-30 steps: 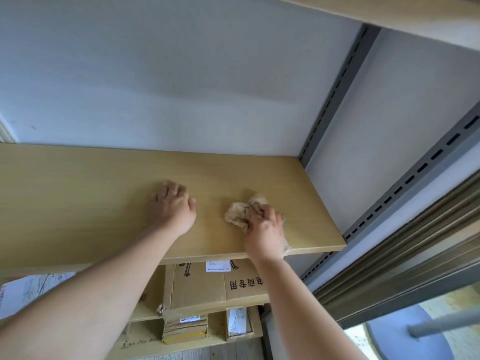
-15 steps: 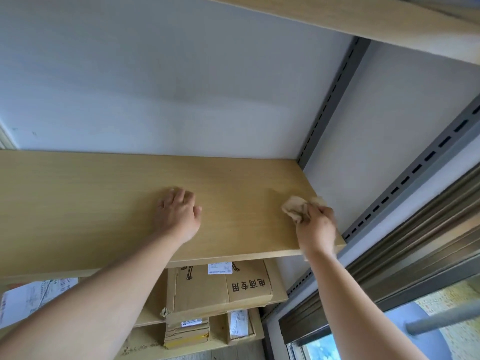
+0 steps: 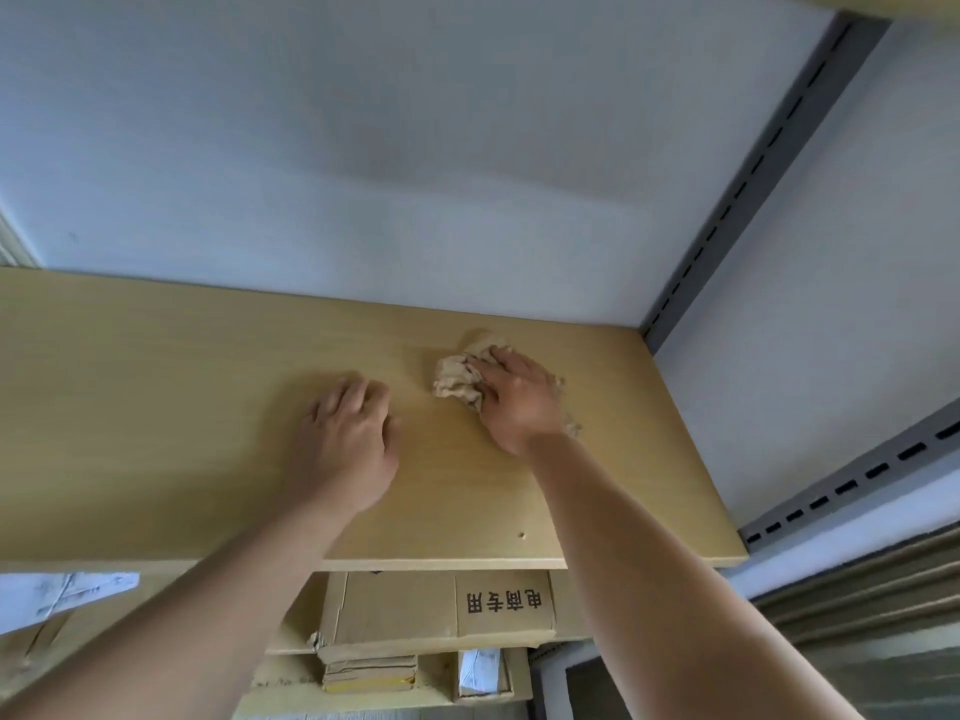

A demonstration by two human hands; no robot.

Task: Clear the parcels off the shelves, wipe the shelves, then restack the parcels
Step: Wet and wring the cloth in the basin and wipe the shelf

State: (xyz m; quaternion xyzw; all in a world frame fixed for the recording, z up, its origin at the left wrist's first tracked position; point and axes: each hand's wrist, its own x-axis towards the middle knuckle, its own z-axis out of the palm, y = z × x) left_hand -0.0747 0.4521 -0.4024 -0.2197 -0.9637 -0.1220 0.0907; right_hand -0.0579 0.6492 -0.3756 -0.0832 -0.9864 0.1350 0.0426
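Note:
A bare light-wood shelf (image 3: 156, 407) runs across the view with no parcels on it. My right hand (image 3: 517, 400) lies on a crumpled beige cloth (image 3: 457, 379) and presses it to the shelf toward the back, right of centre, fingers curled into the cloth. My left hand (image 3: 348, 444) rests palm down on the board just left of the cloth, fingers loosely bent and holding nothing. Below the shelf's front edge lies a flat cardboard parcel (image 3: 431, 613) with printed characters, and smaller parcels (image 3: 371, 672) sit on the level under it.
A white back wall (image 3: 415, 174) and white side panel (image 3: 810, 314) close in the shelf. Grey slotted uprights (image 3: 748, 179) stand at the right corner and front. Another shelf edge shows at the top right. A white labelled parcel (image 3: 62, 595) pokes out at lower left.
My right hand swept the cloth from the shelf's middle to its right front edge, then back left and deeper toward the wall. My left hand has stayed planted.

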